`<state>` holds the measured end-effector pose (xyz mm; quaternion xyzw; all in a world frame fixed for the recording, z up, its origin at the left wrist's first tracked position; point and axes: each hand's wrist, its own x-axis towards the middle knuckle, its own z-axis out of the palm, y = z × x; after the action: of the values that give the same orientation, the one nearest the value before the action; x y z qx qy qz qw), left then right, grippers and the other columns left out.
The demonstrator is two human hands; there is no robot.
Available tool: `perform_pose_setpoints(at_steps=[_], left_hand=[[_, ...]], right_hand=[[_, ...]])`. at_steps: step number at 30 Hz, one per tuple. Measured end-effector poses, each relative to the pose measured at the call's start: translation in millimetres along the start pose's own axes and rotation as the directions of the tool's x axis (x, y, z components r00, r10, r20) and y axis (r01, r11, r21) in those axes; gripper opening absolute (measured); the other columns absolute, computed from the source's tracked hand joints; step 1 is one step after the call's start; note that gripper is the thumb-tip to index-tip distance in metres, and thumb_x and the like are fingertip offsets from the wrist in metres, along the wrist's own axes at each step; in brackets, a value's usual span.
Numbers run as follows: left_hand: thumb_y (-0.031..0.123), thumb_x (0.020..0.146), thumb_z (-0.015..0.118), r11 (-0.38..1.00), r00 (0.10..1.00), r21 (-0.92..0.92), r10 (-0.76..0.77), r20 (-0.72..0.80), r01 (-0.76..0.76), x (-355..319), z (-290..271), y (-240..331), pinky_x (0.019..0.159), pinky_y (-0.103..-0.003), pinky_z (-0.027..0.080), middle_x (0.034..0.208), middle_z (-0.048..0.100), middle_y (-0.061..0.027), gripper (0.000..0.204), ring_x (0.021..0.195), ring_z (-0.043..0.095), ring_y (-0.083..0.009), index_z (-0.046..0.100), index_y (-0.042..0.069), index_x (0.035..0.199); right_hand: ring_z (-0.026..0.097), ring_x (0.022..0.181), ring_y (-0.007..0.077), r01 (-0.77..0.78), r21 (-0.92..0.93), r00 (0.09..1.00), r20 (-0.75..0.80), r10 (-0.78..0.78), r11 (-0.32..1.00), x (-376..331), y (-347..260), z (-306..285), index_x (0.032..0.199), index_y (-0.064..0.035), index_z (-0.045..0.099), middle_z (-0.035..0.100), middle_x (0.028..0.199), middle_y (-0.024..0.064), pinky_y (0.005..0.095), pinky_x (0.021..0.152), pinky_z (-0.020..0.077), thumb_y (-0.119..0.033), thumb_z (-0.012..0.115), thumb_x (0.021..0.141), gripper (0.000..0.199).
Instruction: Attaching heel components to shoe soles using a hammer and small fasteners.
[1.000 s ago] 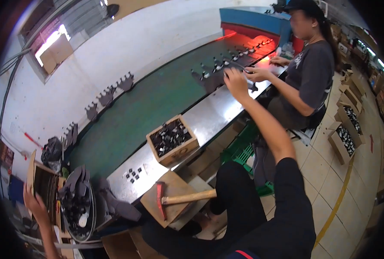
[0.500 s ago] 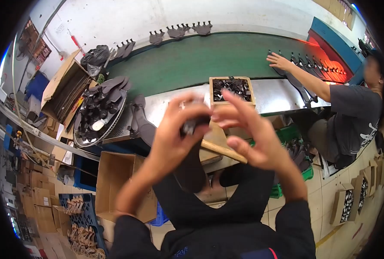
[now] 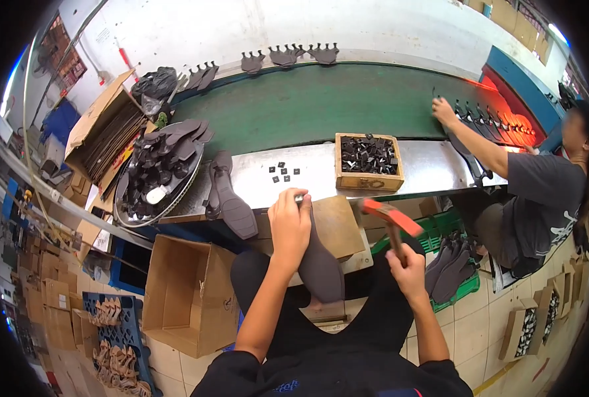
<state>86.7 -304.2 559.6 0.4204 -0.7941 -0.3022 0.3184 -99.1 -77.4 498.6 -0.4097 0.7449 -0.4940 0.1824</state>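
Note:
Upright in front of me, a dark brown shoe sole (image 3: pixel 322 266) is gripped near its heel end by my left hand (image 3: pixel 290 228), its toe end hanging down between my knees. My fingers hide most of the heel. My right hand (image 3: pixel 408 272) is closed round the handle of a hammer (image 3: pixel 394 216) with an orange-red head, raised to the right of the sole. Beside the sole sits a wooden block (image 3: pixel 339 228). Several small black square pieces (image 3: pixel 284 173) lie on the metal bench top, left of a wooden box (image 3: pixel 370 182) filled with similar dark pieces.
More soles (image 3: pixel 231 205) lean at the bench edge beside a heaped round basket (image 3: pixel 126 215). A green conveyor belt (image 3: pixel 308 99) runs behind. At right, a co-worker (image 3: pixel 539 178) reaches over soles near a glowing heater (image 3: pixel 506 106). A cardboard box (image 3: pixel 159 291) and green crate (image 3: pixel 463 291) flank me.
My right hand, empty with fingers apart before, now grips the hammer at the right. My left hand has lowered with the sole. The co-worker's hand has shifted slightly.

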Motion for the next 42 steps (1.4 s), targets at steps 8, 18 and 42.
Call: perform_pose_setpoints(at_steps=[8, 18, 42], left_hand=[[0.017, 0.091, 0.063, 0.858, 0.871, 0.165, 0.491, 0.01, -0.486, 86, 52, 24, 0.09, -0.044, 0.049, 0.113, 0.063, -0.0153, 0.027, 0.105, 0.061, -0.0349, 0.064, 0.001, 0.113], [0.01, 0.082, 0.07, 0.767, 0.757, 0.242, 0.433, 0.489, -0.595, 189, 158, 25, 0.08, -0.048, 0.054, 0.093, 0.07, -0.021, 0.015, 0.092, 0.068, -0.0379, 0.069, 0.0, 0.094], [0.006, 0.091, 0.072, 0.322, 0.94, -0.897, 0.056, 0.337, 0.302, -3, 11, 114, 0.065, -0.028, 0.059, 0.099, 0.07, -0.0152, 0.033, 0.076, 0.071, -0.02, 0.053, -0.002, 0.117]], right_hand=[[0.04, 0.048, 0.0037, -0.031, 0.411, 0.971, -0.203, 0.124, 0.911, -44, -28, -49, 0.074, -0.0039, 0.052, 0.043, 0.057, -0.0029, 0.0228, 0.045, 0.0344, -0.012, 0.057, 0.099, 0.027], [0.043, 0.05, 0.0022, 0.024, 0.339, 0.947, -0.309, 0.087, 0.94, -28, -20, -41, 0.073, -0.0081, 0.058, 0.048, 0.058, -0.0059, 0.0214, 0.047, 0.0339, -0.015, 0.065, 0.096, 0.026], [0.047, 0.053, 0.0016, 0.086, 0.625, 0.996, -0.08, -0.046, 0.776, 20, -111, -38, 0.124, 0.0009, 0.064, 0.068, 0.09, 0.0053, 0.017, 0.046, 0.0355, -0.014, 0.067, 0.097, 0.031]])
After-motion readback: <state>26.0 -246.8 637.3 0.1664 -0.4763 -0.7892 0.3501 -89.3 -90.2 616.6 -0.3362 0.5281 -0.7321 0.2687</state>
